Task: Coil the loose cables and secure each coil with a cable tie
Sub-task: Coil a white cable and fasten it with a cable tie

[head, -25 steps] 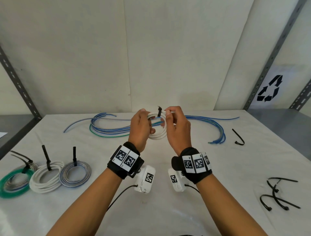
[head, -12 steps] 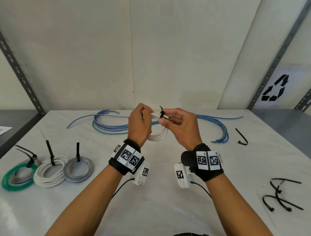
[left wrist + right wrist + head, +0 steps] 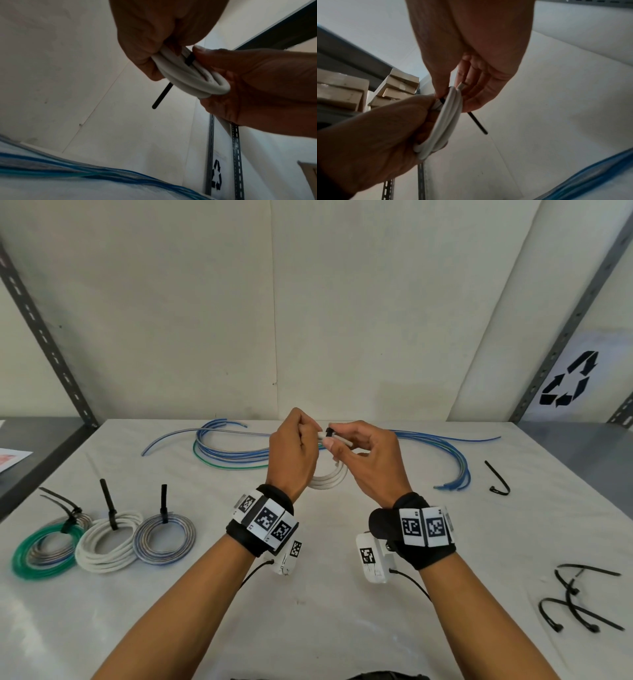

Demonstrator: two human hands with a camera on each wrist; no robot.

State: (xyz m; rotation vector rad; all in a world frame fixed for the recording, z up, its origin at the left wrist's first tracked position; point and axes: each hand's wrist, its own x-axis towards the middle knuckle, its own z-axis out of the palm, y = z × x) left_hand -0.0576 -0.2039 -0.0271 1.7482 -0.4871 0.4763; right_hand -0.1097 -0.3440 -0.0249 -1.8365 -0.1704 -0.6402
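Note:
A small white cable coil (image 3: pixel 329 478) hangs in the air between both hands, above the middle of the table (image 3: pixel 308 611). My left hand (image 3: pixel 310 436) grips the coil's top left with curled fingers. My right hand (image 3: pixel 339 440) pinches the black cable tie (image 3: pixel 329 432) wrapped round the coil's top. In the left wrist view, the coil (image 3: pixel 188 79) lies against the right palm and the tie's tail (image 3: pixel 163 97) sticks out free. In the right wrist view, the tail (image 3: pixel 477 123) points away past the coil (image 3: pixel 447 121).
Three tied coils lie at the left: green (image 3: pixel 44 549), white (image 3: pixel 106 546) and blue-grey (image 3: pixel 164 539). Loose blue cables (image 3: pixel 239 453) stretch along the back of the table. Spare black ties (image 3: pixel 579 601) lie at the right, and a single one (image 3: pixel 496 477) lies farther back.
The right hand has turned and its fingertips have closed on the tie. The tie's tail, which stuck up above the coil, now points away from me. The left hand keeps its grip.

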